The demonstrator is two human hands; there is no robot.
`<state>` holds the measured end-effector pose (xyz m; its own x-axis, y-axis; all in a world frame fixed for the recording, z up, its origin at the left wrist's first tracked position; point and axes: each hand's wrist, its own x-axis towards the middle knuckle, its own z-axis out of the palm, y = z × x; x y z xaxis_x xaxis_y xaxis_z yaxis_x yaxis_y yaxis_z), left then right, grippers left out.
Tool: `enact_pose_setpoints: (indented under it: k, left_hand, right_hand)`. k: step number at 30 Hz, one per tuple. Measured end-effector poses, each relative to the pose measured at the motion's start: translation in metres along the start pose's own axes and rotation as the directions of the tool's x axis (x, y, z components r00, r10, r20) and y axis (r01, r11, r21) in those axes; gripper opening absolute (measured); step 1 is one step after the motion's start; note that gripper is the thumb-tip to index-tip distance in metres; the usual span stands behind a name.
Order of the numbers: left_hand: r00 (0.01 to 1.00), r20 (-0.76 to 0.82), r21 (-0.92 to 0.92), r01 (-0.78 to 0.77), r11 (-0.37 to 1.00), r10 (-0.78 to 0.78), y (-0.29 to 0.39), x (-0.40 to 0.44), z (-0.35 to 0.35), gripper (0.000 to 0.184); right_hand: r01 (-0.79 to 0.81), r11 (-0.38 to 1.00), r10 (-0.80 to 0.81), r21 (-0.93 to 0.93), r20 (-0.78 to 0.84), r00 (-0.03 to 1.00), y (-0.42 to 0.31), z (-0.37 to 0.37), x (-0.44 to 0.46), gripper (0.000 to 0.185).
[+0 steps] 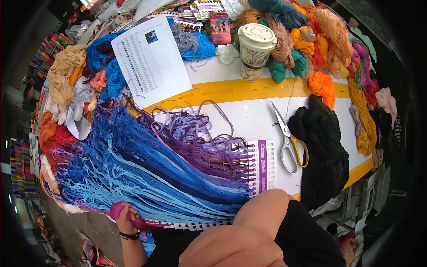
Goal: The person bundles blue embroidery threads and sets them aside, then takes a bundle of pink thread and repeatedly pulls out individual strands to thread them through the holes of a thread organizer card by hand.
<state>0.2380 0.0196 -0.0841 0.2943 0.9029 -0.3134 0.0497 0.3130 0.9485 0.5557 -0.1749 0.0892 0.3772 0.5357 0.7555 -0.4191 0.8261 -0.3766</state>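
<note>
My left hand point(127, 219), with a dark bracelet at the wrist, is closed round a bundle of magenta embroidery thread point(116, 211) at the table's near left edge. The magenta strands continue right along a punched white card strip. Just beyond the hand, long light-blue to dark-blue threads point(164, 178) fan out, with purple threads point(191, 129) behind them. Several are looped through holes in a card point(262, 162) marked "Cross Stitch". My right arm is bent across the bottom, very close to the camera. What seems to be my right hand point(233, 249) shows no fingers clearly.
Silver scissors point(289, 138) with one yellow-looking handle lie open beside a black thread bundle point(320, 151). Behind are a lidded paper cup point(254, 51), a phone point(220, 27) and a printed chart point(151, 60). Coloured skeins point(327, 35) heap along the far and side edges.
</note>
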Motion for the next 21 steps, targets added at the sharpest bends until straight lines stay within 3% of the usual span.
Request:
enact_pose_setpoints:
  k: [2,5,12,14,15,17,18,20,21]
  left_hand:
    - [1.000,0.000,-0.004,0.000,1.000,0.000,0.000,0.000,0.000,0.015]
    - [1.000,0.007,-0.012,-0.003,1.000,0.003,-0.001,0.001,-0.001,0.015]
    - [1.000,0.010,-0.026,-0.008,1.000,0.008,-0.003,0.001,-0.003,0.014]
    - [1.000,0.016,-0.032,-0.012,0.999,0.012,-0.003,0.001,-0.002,0.014]
    - [1.000,0.015,-0.036,-0.011,0.999,0.011,-0.002,0.001,-0.002,0.014]
    - [1.000,0.013,-0.039,-0.010,0.999,0.011,-0.003,0.001,-0.002,0.014]
    - [1.000,0.014,-0.038,-0.011,0.999,0.011,-0.003,0.001,-0.003,0.014]
    - [1.000,0.015,-0.037,-0.013,0.999,0.013,-0.004,0.001,-0.003,0.014]
    - [1.000,0.014,-0.026,-0.017,1.000,0.017,-0.003,0.001,-0.003,0.014]
  right_hand:
    - [-0.062,0.996,0.071,-0.059,0.172,0.983,-0.003,-0.011,0.002,0.094]
    - [0.002,0.999,-0.001,-0.033,0.040,0.999,0.002,0.000,-0.002,0.094]
    - [0.008,0.999,-0.005,-0.034,0.080,0.997,0.001,-0.009,-0.001,0.095]
    - [-0.235,0.969,0.214,0.077,0.214,0.953,-0.006,-0.029,0.005,0.096]
    - [-0.235,0.969,0.214,0.078,0.214,0.953,-0.004,-0.022,0.003,0.096]
    - [-0.029,1.000,0.029,-0.004,0.060,0.998,0.002,-0.001,0.000,0.096]
    - [-0.029,1.000,0.029,-0.004,0.060,0.998,0.000,-0.009,0.003,0.096]
    - [-0.093,0.996,0.088,0.011,0.242,0.966,-0.008,-0.033,0.015,0.095]
    - [-0.093,0.996,0.088,0.011,0.242,0.966,-0.007,-0.033,0.015,0.095]
